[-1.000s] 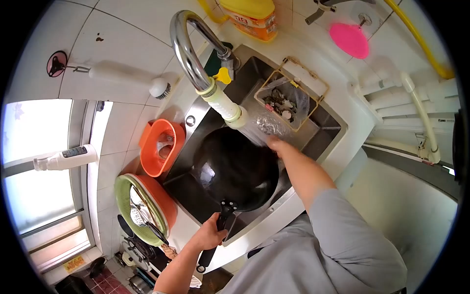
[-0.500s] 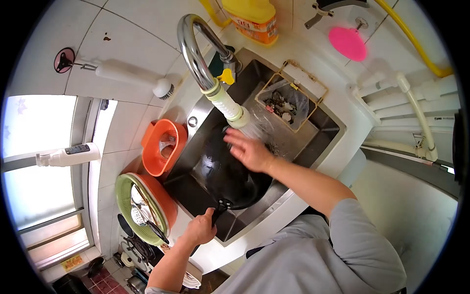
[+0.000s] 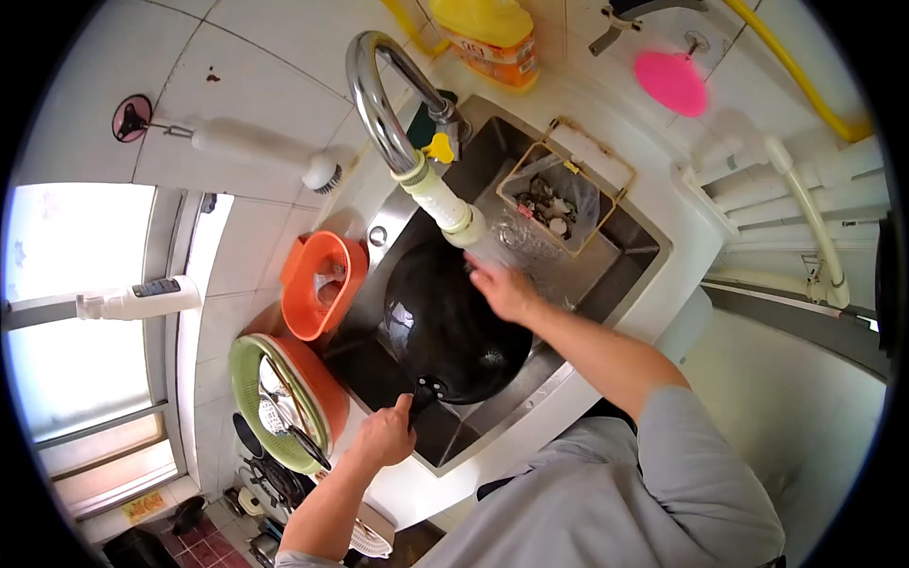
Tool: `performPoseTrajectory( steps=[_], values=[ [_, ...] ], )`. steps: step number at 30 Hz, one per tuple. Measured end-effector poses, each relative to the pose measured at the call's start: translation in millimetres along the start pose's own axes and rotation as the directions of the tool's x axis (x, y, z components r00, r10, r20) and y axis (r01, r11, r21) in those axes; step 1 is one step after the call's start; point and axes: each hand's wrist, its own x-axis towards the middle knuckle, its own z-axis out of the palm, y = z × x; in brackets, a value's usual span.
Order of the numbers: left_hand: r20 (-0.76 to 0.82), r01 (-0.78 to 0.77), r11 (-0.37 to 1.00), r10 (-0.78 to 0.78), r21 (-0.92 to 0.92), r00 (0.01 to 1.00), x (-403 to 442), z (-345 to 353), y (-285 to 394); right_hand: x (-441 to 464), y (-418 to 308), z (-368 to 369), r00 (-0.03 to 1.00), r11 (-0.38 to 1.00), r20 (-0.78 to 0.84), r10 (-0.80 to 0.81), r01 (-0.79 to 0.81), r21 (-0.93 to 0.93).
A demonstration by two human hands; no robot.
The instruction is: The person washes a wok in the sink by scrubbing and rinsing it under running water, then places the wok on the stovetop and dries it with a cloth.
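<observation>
A black wok lies tilted in the steel sink, its outer side facing up and wet with shine. My left hand is closed round the wok's dark handle at the near left. Close to the wok's far right edge, my right hand reaches under the running water with fingers outstretched; its fingertips are partly blurred by motion and spray. Water falls from the pale extension nozzle of the chrome faucet, just above that hand.
A wire-framed strainer bag with food scraps hangs at the sink's far right. An orange basket and stacked colanders with utensils stand at the left. A yellow bottle stands behind; a white brush hangs on the wall.
My right hand has slid right and slightly down across the wok toward its edge. The wok has turned slightly, and my left hand keeps its hold on the handle.
</observation>
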Motion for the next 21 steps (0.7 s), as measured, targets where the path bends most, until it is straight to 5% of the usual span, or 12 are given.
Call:
performPoseTrajectory(
  steps=[1, 2, 5, 6, 7, 9, 11, 13, 15, 18, 21],
  values=[
    [0.011, -0.001, 1.000, 0.001, 0.011, 1.000, -1, 0, 2, -10, -9, 17, 0.972, 0.977, -0.157, -0.175, 0.191, 0.092],
    [0.010, -0.004, 1.000, 0.004, 0.020, 1.000, 1, 0, 2, -16, -27, 21, 0.918, 0.925, -0.128, -0.376, 0.381, 0.011],
    [-0.009, -0.014, 0.998, 0.014, 0.061, 1.000, 1, -4, -2, -12, -35, 15, 0.896, 0.900, -0.087, -0.436, 0.431, -0.068],
    [-0.020, -0.021, 0.997, 0.023, 0.070, 1.000, 1, -3, -3, -5, -15, 16, 0.955, 0.964, -0.173, -0.241, 0.256, 0.069],
    [-0.027, -0.030, 0.997, 0.032, 0.075, 0.999, 0, -2, -3, 3, -20, -6, 0.979, 0.979, 0.027, 0.202, -0.203, 0.009],
    [-0.015, -0.033, 0.996, 0.035, 0.085, 0.999, 0, -4, -3, 2, -6, -20, 0.994, 0.996, -0.064, 0.084, -0.081, 0.044],
    [-0.004, -0.037, 0.995, 0.038, 0.093, 0.999, 0, -4, -1, -14, -12, -12, 0.972, 0.972, -0.005, 0.233, -0.233, 0.013],
    [-0.005, -0.032, 0.993, 0.032, 0.111, 0.999, -1, -6, -3, -31, -16, 16, 0.948, 0.977, -0.257, -0.188, 0.207, 0.049],
    [-0.048, -0.051, 0.988, 0.059, 0.148, 0.997, -2, -3, -6, -36, -46, 5, 0.921, 0.910, -0.092, -0.379, 0.352, -0.220],
    [-0.046, -0.058, 0.976, 0.069, 0.211, 0.997, -2, -12, 4, -19, -75, -2, 0.796, 0.760, 0.163, -0.583, 0.605, -0.237],
    [-0.020, -0.056, 0.960, 0.063, 0.275, 0.998, -3, -28, 14, 2, -92, -4, 0.740, 0.715, 0.365, -0.566, 0.660, -0.230]
  ],
)
